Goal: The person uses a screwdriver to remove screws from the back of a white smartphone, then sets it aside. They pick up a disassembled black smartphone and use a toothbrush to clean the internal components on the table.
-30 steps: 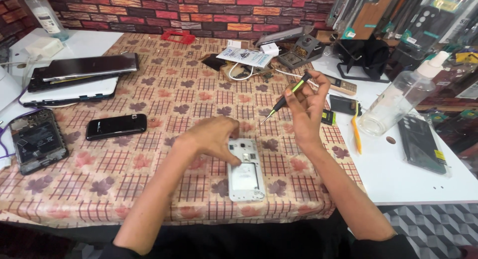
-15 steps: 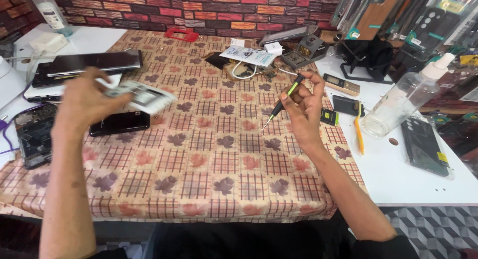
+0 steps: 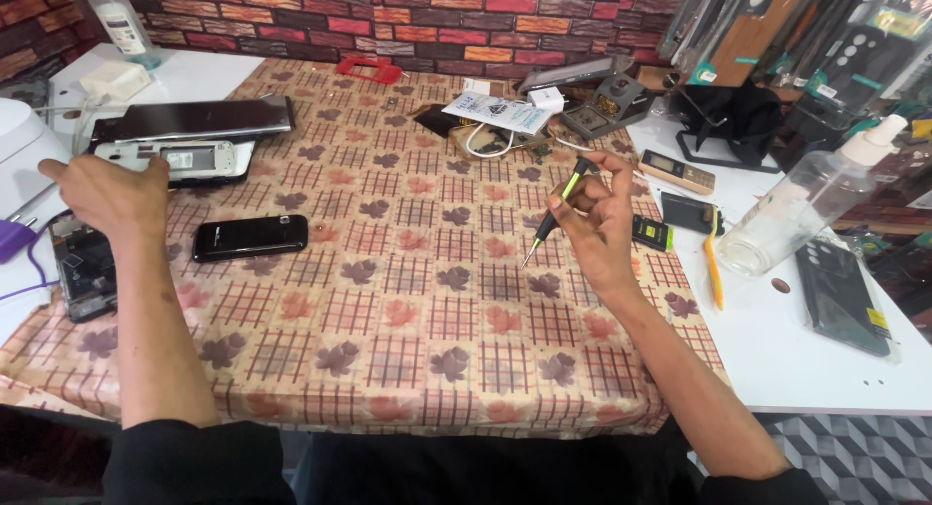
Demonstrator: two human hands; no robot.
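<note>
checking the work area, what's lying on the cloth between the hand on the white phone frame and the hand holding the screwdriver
In the head view, a black phone lies face up on the tablecloth between the left hand and the right hand; otherwise bare cloth.

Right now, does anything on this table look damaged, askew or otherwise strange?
Yes. Two phones lie opened: a white phone frame with its back off, at the left hand, and a dark phone with its insides bare at the left table edge, partly off the cloth. The right hand holds a screwdriver. Nothing is spilled.
</note>
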